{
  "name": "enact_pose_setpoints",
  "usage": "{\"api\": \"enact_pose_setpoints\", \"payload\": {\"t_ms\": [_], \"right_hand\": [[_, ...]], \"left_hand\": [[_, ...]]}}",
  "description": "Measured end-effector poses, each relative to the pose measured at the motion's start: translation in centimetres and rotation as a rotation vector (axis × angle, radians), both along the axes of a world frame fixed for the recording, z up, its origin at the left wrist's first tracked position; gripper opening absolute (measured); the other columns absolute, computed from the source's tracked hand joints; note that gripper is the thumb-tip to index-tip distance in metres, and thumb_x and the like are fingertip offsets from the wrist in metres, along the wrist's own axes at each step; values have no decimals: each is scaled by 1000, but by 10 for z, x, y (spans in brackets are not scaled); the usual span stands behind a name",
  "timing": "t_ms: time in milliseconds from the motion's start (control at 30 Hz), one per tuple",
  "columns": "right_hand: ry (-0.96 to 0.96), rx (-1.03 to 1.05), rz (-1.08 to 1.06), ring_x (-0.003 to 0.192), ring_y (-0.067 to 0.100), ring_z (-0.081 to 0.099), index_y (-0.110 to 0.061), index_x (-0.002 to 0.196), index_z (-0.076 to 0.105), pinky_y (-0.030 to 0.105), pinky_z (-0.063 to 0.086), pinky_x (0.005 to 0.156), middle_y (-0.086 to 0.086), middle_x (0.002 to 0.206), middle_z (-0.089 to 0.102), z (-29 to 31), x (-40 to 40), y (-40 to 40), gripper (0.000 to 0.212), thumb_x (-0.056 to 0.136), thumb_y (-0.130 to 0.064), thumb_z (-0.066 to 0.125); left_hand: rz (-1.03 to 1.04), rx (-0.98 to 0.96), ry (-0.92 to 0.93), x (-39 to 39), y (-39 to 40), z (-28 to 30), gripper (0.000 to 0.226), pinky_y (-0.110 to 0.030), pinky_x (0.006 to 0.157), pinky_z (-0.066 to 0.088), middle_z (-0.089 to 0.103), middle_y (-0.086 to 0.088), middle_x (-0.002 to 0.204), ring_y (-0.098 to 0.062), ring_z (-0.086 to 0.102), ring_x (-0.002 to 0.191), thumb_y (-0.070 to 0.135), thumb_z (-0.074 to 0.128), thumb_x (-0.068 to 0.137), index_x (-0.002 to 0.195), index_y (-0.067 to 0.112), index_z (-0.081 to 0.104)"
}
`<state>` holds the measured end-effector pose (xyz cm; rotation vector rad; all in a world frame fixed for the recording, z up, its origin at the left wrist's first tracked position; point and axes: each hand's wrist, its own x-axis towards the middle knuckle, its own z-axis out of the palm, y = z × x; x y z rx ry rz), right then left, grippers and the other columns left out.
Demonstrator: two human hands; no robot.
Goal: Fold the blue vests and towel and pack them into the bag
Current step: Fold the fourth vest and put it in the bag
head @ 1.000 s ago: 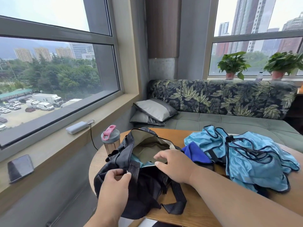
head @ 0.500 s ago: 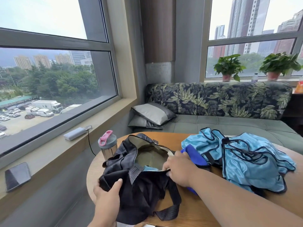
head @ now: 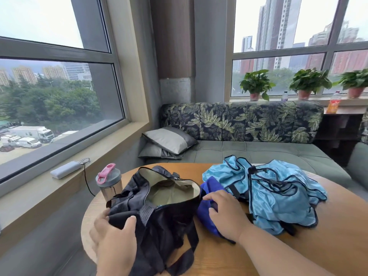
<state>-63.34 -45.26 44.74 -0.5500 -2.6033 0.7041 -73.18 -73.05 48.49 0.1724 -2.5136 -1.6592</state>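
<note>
A black bag (head: 159,220) lies on the round wooden table (head: 328,242) with its mouth wide open, showing a pale lining. My left hand (head: 113,234) grips the bag's near left corner. Right of the bag lies a dark blue towel (head: 209,188), and my right hand (head: 225,214) rests on it with fingers curled into the cloth. Further right sits a crumpled heap of light blue vests (head: 278,194) with dark trim, touching the towel.
A shaker bottle (head: 109,182) with a pink lid stands at the table's left edge, just behind the bag. A power bank (head: 65,169) with a cable lies on the windowsill. A green sofa (head: 249,152) with cushions (head: 169,142) runs behind the table.
My right hand left the bag's rim and moved right onto the dark blue towel. My left hand shifted to the bag's left corner, and the bag's mouth now gapes wider.
</note>
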Motion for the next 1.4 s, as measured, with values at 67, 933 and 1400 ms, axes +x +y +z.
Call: {"api": "enact_pose_setpoints", "payload": {"t_ms": [67, 933, 1400], "right_hand": [[5, -96, -52, 110, 4, 52, -39, 118, 67, 28, 43, 106, -18, 117, 57, -11, 17, 8, 38, 90, -15, 60], [-55, -260, -554, 89, 7, 54, -36, 149, 42, 26, 42, 69, -20, 97, 47, -88, 166, 126, 53, 100, -39, 59], [-56, -262, -634, 94, 13, 58, -41, 156, 30, 30, 49, 74, -12, 111, 55, -101, 161, 140, 65, 98, -47, 59]], "left_hand": [[-94, -75, 94, 11, 9, 7, 53, -54, 115, 39, 54, -6, 138, -34, 49, 131, 30, 77, 84, 132, 29, 55], [-989, -568, 315, 79, 265, -60, 42, -33, 104, 43, 57, 10, 127, -17, 48, 123, 36, 61, 94, 136, 29, 58], [-964, -103, -209, 86, 335, -94, 13, -45, 85, 62, 77, 2, 91, -19, 74, 86, 36, 68, 100, 99, 23, 71]]}}
